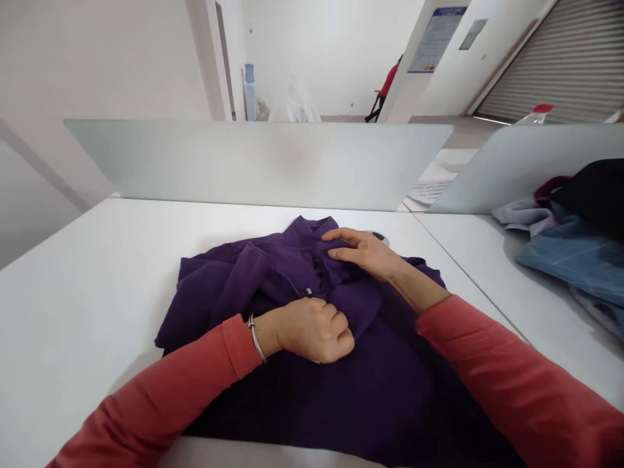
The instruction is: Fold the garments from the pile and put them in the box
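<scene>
Beyond the flat white table (82,279) and frosted glass partition (209,162) stand white walls (331,45) and a grey slatted shutter (565,65).

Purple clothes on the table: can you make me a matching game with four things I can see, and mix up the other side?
Things
1. Left hand
2. Purple collared garment
3. Red bottle cap
4. Right hand

Places and states
A. Shows above the frosted panel at the right
B. Fingers stretched out, near the collar
C. Fingers curled in, like a fist
D. Lies on the white table, below both hands

Right pairs
1-C, 2-D, 3-A, 4-B
</scene>
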Motion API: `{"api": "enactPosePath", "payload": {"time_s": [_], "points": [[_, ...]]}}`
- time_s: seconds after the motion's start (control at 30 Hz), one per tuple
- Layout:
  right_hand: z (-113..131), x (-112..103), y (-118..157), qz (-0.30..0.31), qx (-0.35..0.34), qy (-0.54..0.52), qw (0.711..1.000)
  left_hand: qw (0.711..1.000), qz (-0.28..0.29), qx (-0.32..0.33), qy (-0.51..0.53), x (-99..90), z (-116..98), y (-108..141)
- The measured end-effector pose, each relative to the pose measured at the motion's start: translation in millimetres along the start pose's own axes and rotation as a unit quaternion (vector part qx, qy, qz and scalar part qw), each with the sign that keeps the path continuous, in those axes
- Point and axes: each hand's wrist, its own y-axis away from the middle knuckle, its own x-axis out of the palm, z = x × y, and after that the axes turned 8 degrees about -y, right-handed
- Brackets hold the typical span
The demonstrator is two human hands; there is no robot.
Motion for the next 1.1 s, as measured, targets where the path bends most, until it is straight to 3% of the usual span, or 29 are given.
{"api": "enactPosePath", "payload": {"time_s": [0.13, 0.27, 0.4, 0.53, 0.7, 0.77, 0.87, 0.97, 1.03, 1.1], "points": [[-3.7, 2.9, -10.9, -0.030, -0.033, -0.052, 0.998, 1.000, -0.007, -0.001, -0.001, 0.8, 0.2, 0.1], [-17.1, 5.2, -25.4, -0.018, -0.041, -0.066, 0.997, 0.999, -0.028, -0.020, -0.003, 4.8, 0.0, 1.8], [-34.9, 4.7, -37.5, 0.007, 0.004, 0.083, 0.997, 0.998, -0.015, -0.058, 0.004, 8.2, 1.0, 4.3], [-43.5, 4.1, -42.2, 0.028, -0.022, 0.182, 0.983, 0.995, 0.031, -0.096, 0.015, 8.8, 3.5, 5.2], [-36.7, 10.5, -42.0, 0.056, -0.072, 0.382, 0.920, 0.983, 0.077, -0.162, 0.047, 8.8, 8.7, 7.4], [-27.4, 7.7, -38.1, 0.044, -0.112, 0.418, 0.901, 0.971, 0.104, -0.207, 0.060, 8.8, 11.8, 8.7], [-8.7, -15.5, -23.6, -0.020, -0.137, 0.385, 0.913, 0.943, 0.148, -0.288, 0.076, 7.4, 19.6, 8.9], [4.6, -56.7, 1.2, -0.082, -0.070, 0.326, 0.939, 0.905, 0.176, -0.373, 0.109, 4.4, 33.0, 8.0], [5.0, -82.8, 18.5, -0.084, -0.006, 0.323, 0.943, 0.878, 0.194, -0.417, 0.134, 2.3, 45.3, 9.2], [-1.2, -100.0, 31.6, -0.049, 0.043, 0.354, 0.933, 0.858, 0.218, -0.436, 0.163, 0.5, 59.3, 14.1]]}}
